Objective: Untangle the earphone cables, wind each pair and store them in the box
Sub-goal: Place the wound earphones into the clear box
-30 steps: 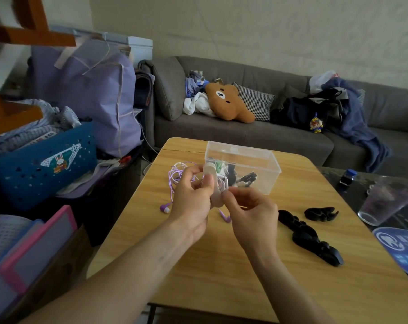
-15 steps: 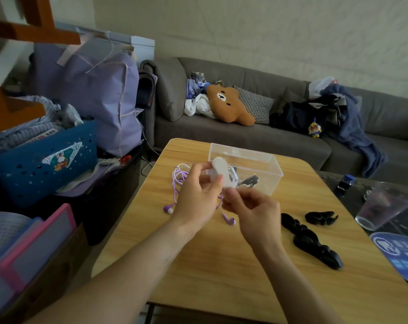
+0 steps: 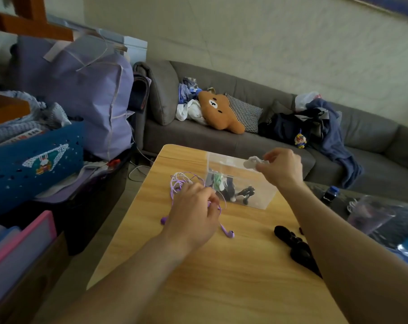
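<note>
White wound earphones (image 3: 251, 163) pinched in right hand (image 3: 281, 165) above box (image 3: 263, 197).

Grey sofa (image 3: 256, 146) beyond the grip, bear cushion (image 3: 219, 113) and checked pillow (image 3: 244, 112) on it, purple bag (image 3: 81, 94) far left, clear cup (image 3: 369, 215) right.

Black clips (image 3: 298, 251): partly hidden behind right forearm
Box contents (image 3: 224, 185): blurred — individual earphones indistinguishable
Cup (image 3: 371, 216): blurred
</note>
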The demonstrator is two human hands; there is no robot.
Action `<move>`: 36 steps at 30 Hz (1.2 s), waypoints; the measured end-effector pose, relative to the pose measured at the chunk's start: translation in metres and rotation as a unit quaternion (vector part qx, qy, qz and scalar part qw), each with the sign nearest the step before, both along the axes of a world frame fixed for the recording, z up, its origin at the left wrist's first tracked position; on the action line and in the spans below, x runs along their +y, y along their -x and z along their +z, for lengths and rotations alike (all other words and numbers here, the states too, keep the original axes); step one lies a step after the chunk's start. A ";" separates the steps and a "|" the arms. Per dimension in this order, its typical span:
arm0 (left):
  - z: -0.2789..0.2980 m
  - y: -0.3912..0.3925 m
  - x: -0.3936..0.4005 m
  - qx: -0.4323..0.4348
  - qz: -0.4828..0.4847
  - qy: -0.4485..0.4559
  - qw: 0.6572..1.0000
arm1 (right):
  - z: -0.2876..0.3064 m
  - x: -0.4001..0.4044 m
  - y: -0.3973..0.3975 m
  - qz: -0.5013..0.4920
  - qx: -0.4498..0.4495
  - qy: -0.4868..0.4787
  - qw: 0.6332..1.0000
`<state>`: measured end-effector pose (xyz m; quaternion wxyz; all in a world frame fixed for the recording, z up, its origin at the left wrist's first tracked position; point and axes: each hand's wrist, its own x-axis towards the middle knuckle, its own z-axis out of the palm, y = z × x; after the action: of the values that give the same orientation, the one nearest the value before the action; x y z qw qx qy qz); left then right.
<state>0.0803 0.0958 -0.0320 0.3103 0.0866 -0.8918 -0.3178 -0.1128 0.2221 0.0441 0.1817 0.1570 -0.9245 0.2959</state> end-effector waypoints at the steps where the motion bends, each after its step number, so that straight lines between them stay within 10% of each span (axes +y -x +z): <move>1: 0.000 -0.001 -0.004 -0.007 0.012 0.020 1.000 | -0.002 -0.005 0.004 -0.005 -0.009 -0.016 1.000; 10: -0.011 -0.011 -0.027 -0.268 0.104 0.054 0.956 | -0.025 -0.043 0.018 0.024 -0.164 -0.199 0.966; 17: -0.022 -0.007 -0.028 -0.254 0.053 0.059 0.964 | -0.028 -0.028 -0.062 0.143 0.133 0.074 0.978; 24: -0.012 -0.007 -0.020 -0.138 0.013 -0.104 0.985 | -0.115 -0.011 -0.109 0.210 -0.044 -0.093 0.972; 30: -0.005 -0.011 -0.040 -0.051 0.133 -0.170 0.975 | -0.097 0.002 -0.103 0.193 -0.124 -0.019 0.973; 36: -0.003 -0.011 -0.044 -0.168 0.190 -0.099 0.962 | -0.061 0.018 -0.107 0.197 -0.056 0.188 0.961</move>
<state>0.0917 0.0513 -0.0347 0.2008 0.3372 -0.8620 -0.3209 -0.0054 0.2398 -0.0170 0.0943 0.2826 -0.8115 0.5026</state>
